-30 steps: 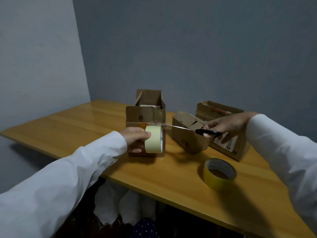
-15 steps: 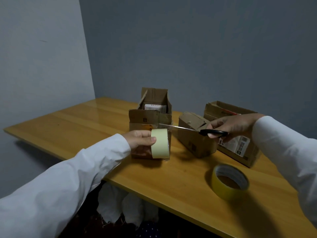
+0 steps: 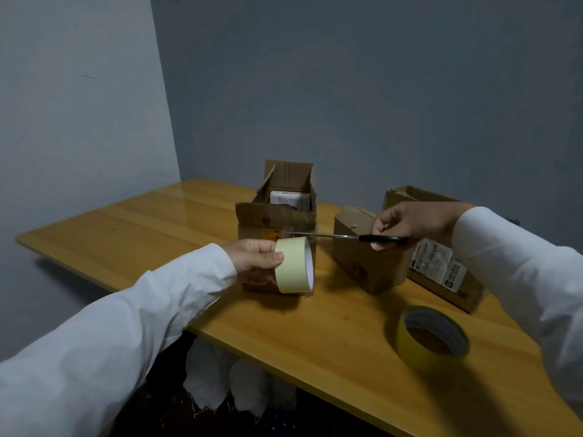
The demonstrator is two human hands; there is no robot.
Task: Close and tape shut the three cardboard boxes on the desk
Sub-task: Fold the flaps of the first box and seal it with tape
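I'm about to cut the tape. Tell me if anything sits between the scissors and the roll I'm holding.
Nothing visible does. The scissors in the right hand point left, their tips just above the pale tape roll gripped by the left hand, in front of the open box. Whether a tape strip runs there cannot be made out.

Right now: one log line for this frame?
left hand: holds pale tape | right hand: holds scissors | left box: open | yellow tape: on desk
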